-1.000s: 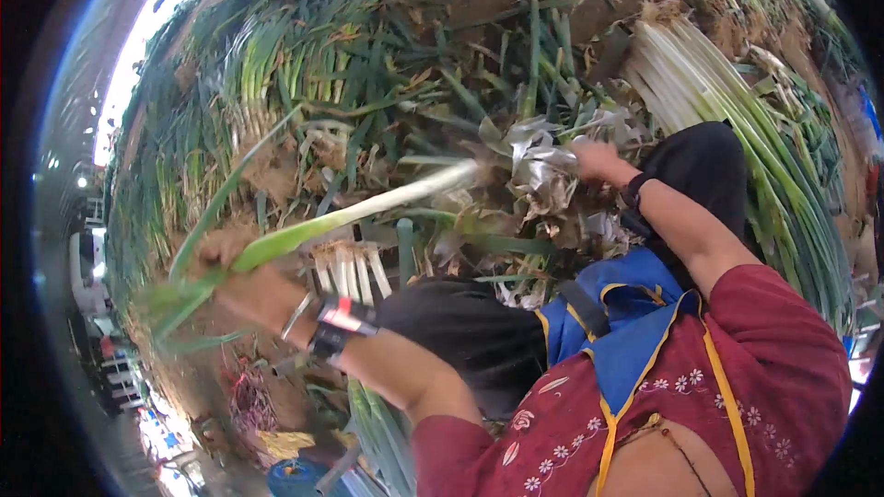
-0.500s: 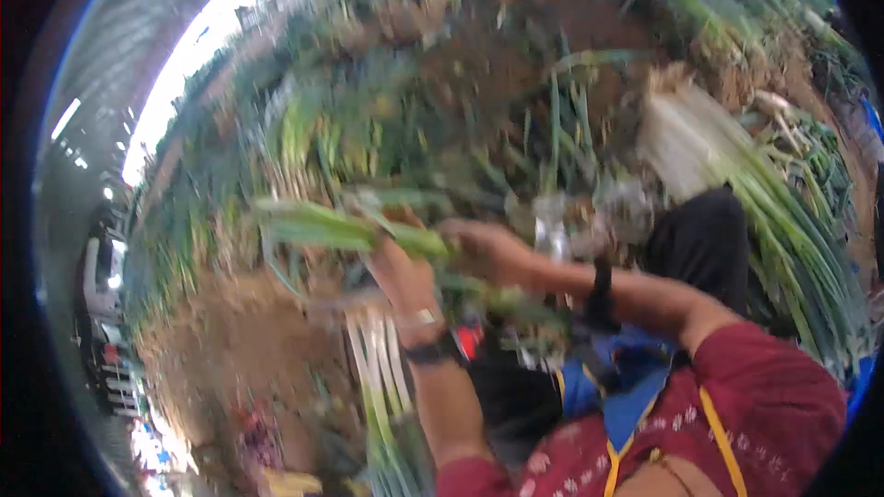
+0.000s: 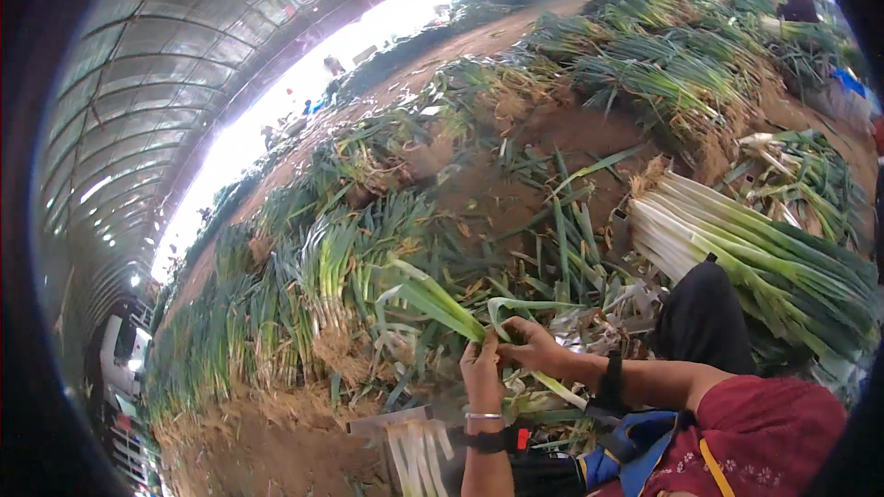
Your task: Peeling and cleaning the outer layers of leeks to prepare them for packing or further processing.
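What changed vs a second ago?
Left hand moved right, still holding a leek; right hand came left from the peelings to meet it. View tilted up, showing more roof. Same: big bundle lying at right.

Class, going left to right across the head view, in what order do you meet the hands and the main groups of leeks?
Leeks at far left, white leek stems, left hand, right hand, large leek bundle.
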